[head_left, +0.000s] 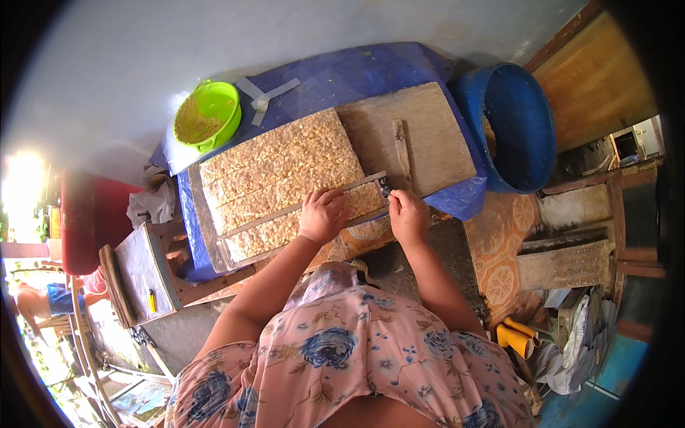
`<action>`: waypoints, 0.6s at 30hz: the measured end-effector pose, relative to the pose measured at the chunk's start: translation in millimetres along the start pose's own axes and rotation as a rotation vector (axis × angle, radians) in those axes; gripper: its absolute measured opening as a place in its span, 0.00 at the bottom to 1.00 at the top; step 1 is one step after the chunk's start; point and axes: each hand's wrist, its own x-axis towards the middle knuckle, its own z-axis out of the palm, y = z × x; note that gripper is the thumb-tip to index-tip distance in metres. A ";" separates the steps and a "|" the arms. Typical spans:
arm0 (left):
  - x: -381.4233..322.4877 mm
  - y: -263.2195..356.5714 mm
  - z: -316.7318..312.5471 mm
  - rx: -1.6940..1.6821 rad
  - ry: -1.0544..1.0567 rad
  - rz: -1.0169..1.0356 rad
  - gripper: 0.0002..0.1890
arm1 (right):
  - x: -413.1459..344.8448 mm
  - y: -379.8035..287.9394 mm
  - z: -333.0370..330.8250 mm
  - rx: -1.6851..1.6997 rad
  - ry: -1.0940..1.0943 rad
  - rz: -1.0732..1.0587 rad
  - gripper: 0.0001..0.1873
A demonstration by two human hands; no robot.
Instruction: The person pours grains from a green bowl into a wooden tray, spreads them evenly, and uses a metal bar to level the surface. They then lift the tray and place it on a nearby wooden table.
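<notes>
A wide slab of pressed pale beans, like tempeh point(283, 163), lies on a wooden board point(423, 134) and is scored into long strips. Along its near side rests a narrow wooden strip point(267, 215). My left hand point(322, 214) holds this strip down, palm low and fingers over it. At the strip's right end, my right hand point(409, 214) pinches a small dark patterned piece point(385, 188) between thumb and fingers. What that piece is, I cannot tell. A short loose wooden stick point(401, 152) lies on the bare part of the board.
Blue tarpaulin point(342, 75) covers the table. A green basin point(219, 112) with crumbly residue stands at the back left. To the right is a blue barrel point(519, 128). A wooden stool point(142, 273) bears a small yellow tool point(152, 301). Another person point(51, 299) is outside, far left.
</notes>
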 end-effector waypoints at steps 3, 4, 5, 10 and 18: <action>-7.7 -4.6 -5.2 -0.017 0.012 -0.019 0.11 | -3.9 -17.1 12.2 0.020 -0.117 -0.018 0.05; -9.2 -6.0 -5.6 -0.029 0.018 -0.022 0.10 | -5.0 -21.6 16.6 0.025 -0.160 -0.028 0.05; -10.0 -6.8 -5.1 -0.035 0.017 -0.028 0.10 | -6.4 -25.4 20.8 -0.008 -0.190 -0.028 0.05; -11.7 -9.4 0.1 -0.044 0.051 -0.038 0.09 | -10.7 -31.1 33.1 -0.014 -0.229 -0.105 0.05; -15.5 -12.1 -0.5 -0.030 -0.011 -0.042 0.10 | -12.7 -38.0 39.8 -0.083 -0.251 -0.143 0.05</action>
